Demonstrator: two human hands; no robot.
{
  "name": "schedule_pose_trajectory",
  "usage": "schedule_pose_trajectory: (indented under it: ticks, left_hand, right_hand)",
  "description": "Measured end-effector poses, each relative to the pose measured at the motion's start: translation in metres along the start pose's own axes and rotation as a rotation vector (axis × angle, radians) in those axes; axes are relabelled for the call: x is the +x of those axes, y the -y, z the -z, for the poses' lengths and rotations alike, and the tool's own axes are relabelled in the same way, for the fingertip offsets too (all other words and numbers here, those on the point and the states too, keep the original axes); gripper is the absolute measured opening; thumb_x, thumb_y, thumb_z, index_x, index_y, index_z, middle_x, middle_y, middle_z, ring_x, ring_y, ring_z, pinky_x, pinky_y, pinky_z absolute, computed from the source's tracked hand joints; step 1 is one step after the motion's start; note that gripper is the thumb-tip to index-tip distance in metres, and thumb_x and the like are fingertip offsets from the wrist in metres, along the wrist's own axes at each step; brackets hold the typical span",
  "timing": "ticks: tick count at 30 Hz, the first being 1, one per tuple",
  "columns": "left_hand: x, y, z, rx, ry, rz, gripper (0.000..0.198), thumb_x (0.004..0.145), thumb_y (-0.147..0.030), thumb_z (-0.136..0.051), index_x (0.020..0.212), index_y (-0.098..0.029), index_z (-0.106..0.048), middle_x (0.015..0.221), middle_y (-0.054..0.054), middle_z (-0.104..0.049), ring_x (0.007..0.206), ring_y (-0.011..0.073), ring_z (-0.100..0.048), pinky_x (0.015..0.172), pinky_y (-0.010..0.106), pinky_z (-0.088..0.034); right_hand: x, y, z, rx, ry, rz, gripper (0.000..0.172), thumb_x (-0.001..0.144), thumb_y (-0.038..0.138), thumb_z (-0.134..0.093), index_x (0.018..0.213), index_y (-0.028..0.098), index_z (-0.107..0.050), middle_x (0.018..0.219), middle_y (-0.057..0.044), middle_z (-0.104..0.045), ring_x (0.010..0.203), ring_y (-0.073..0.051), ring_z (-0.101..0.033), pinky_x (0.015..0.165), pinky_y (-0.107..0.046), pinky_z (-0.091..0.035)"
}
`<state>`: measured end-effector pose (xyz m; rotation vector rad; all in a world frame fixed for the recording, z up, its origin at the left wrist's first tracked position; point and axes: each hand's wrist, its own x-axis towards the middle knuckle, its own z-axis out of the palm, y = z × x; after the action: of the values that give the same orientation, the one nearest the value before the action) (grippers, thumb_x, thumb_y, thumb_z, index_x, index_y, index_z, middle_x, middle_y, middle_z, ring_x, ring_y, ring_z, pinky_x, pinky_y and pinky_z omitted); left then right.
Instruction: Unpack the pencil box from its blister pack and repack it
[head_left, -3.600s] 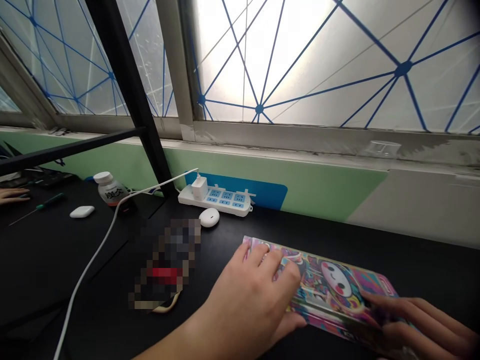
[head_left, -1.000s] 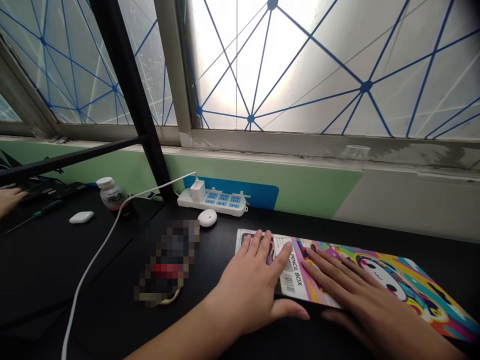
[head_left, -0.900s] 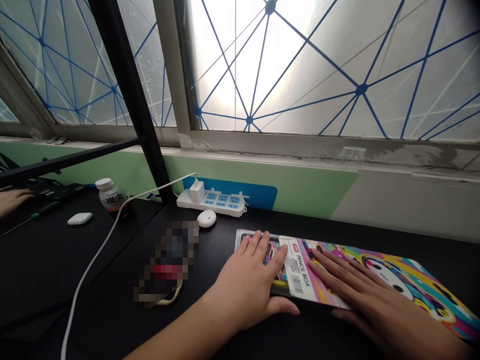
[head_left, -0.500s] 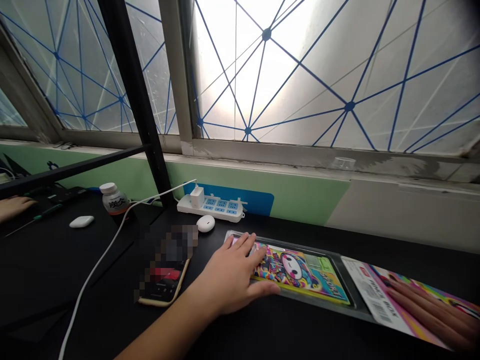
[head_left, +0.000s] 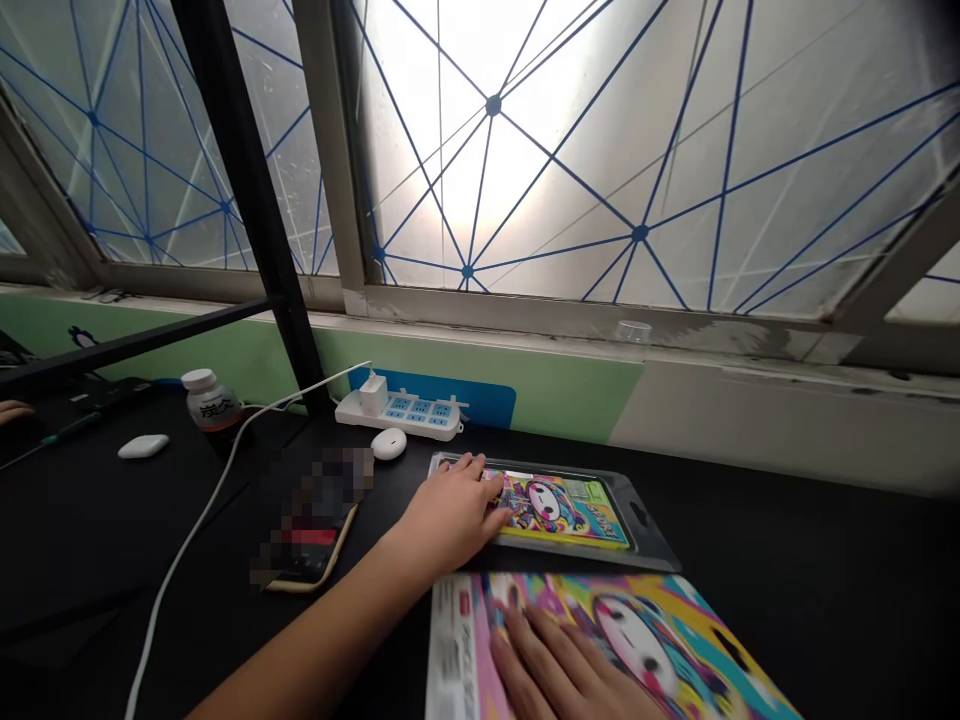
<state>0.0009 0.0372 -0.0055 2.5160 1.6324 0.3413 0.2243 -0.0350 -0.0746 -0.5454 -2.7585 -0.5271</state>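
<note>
A colourful pencil box (head_left: 566, 508) with a cartoon face lies in a clear plastic tray (head_left: 652, 535) on the black table. My left hand (head_left: 454, 510) rests on its left end, fingers spread. Closer to me is a bright printed card (head_left: 637, 640) with a similar face and a white barcode strip at its left side. My right hand (head_left: 562, 665) lies flat over the card with its fingers extended; the lower part of the hand runs out of the frame.
Left of the tray are a phone (head_left: 315, 550), a round white case (head_left: 389, 444) and a power strip (head_left: 420, 415) with a white cable (head_left: 202, 520). A bottle (head_left: 214, 405) and a white object (head_left: 143, 447) sit farther left. Someone's hand (head_left: 13, 411) shows at the left edge.
My right hand and the card have moved left and nearer to me, and the card now lies below the tray. My left hand stays on the box. The view has shifted right.
</note>
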Motion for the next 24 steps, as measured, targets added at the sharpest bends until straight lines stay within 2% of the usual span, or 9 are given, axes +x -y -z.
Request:
schedule_pose_trajectory:
  ticks: [3,7,9,12,14,16,18,20,24]
  left_hand:
    - [0.006,-0.009,0.0,0.008,0.013,0.033,0.047,0.097,-0.049,-0.054,0.128,-0.016,-0.067,0.145,0.021,-0.053,0.137,0.0363,-0.048,0.107,0.048,-0.044]
    - [0.006,-0.013,-0.01,0.052,-0.071,0.052,0.045,0.099,-0.045,-0.052,0.132,-0.016,-0.062,0.145,0.02,-0.055,0.135,0.0347,-0.05,0.11,0.05,-0.04]
    - [0.002,-0.012,-0.015,0.061,-0.106,0.038,0.044,0.1,-0.043,-0.051,0.134,-0.016,-0.06,0.145,0.019,-0.054,0.136,0.034,-0.049,0.11,0.05,-0.04]
    - [-0.001,-0.007,-0.018,0.051,-0.142,0.012,0.043,0.101,-0.042,-0.05,0.136,-0.018,-0.059,0.146,0.017,-0.054,0.136,0.0335,-0.049,0.11,0.051,-0.04]
    - [-0.001,-0.004,-0.018,0.045,-0.148,-0.007,0.044,0.101,-0.043,-0.049,0.136,-0.019,-0.059,0.146,0.017,-0.054,0.136,0.0333,-0.05,0.111,0.051,-0.039]
    - [0.0,-0.002,-0.018,0.044,-0.149,-0.021,0.044,0.101,-0.044,-0.049,0.135,-0.018,-0.059,0.146,0.018,-0.054,0.136,0.0332,-0.049,0.111,0.052,-0.039]
    - [0.001,-0.002,-0.019,0.049,-0.151,-0.019,0.045,0.101,-0.044,-0.048,0.135,-0.018,-0.059,0.146,0.018,-0.053,0.135,0.0336,-0.049,0.11,0.052,-0.04]
    - [0.002,-0.004,-0.02,0.058,-0.163,0.004,0.045,0.101,-0.045,-0.048,0.135,-0.018,-0.06,0.147,0.018,-0.053,0.133,0.0343,-0.051,0.108,0.052,-0.042]
    - [0.003,-0.01,-0.022,0.075,-0.178,0.056,0.046,0.102,-0.045,-0.045,0.137,-0.018,-0.058,0.146,0.017,-0.053,0.132,0.0354,-0.051,0.107,0.053,-0.042]
  right_hand:
    - [0.05,-0.003,-0.003,0.125,0.075,-0.148,0.049,0.096,0.037,-0.055,0.138,0.012,-0.057,0.137,-0.015,-0.062,0.12,-0.035,-0.063,0.096,-0.043,-0.057]
    - [0.059,-0.008,-0.007,0.242,0.128,-0.224,0.062,0.094,0.053,-0.058,0.138,0.009,-0.057,0.139,-0.018,-0.061,0.121,-0.036,-0.062,0.102,-0.047,-0.052]
    - [0.053,-0.009,0.002,0.262,0.096,-0.192,0.054,0.096,0.049,-0.055,0.135,0.012,-0.061,0.136,-0.015,-0.064,0.118,-0.032,-0.064,0.102,-0.043,-0.052]
    - [0.043,-0.021,0.023,0.346,-0.018,-0.202,0.031,0.102,0.027,-0.044,0.117,0.019,-0.07,0.118,-0.008,-0.074,0.104,-0.022,-0.07,0.093,-0.033,-0.055]
    - [0.034,-0.042,0.034,0.345,-0.075,-0.274,0.033,0.102,0.02,-0.039,0.105,0.021,-0.072,0.102,-0.006,-0.077,0.092,-0.019,-0.071,0.085,-0.031,-0.056]
    - [0.023,-0.075,0.039,0.265,-0.055,-0.375,0.032,0.101,0.025,-0.04,0.101,0.021,-0.072,0.098,-0.008,-0.076,0.088,-0.022,-0.07,0.081,-0.035,-0.056]
    - [0.012,-0.112,0.036,0.243,0.07,-0.511,0.029,0.099,0.035,-0.048,0.105,0.022,-0.072,0.103,-0.01,-0.073,0.09,-0.025,-0.069,0.079,-0.037,-0.057]
    - [0.004,-0.144,0.029,0.311,0.205,-0.594,0.037,0.093,0.048,-0.057,0.115,0.022,-0.07,0.114,-0.012,-0.068,0.098,-0.028,-0.066,0.079,-0.038,-0.058]
    - [0.006,-0.181,0.017,0.47,0.35,-0.604,0.053,0.083,0.06,-0.066,0.121,0.023,-0.068,0.119,-0.012,-0.062,0.107,-0.03,-0.062,0.089,-0.041,-0.054]
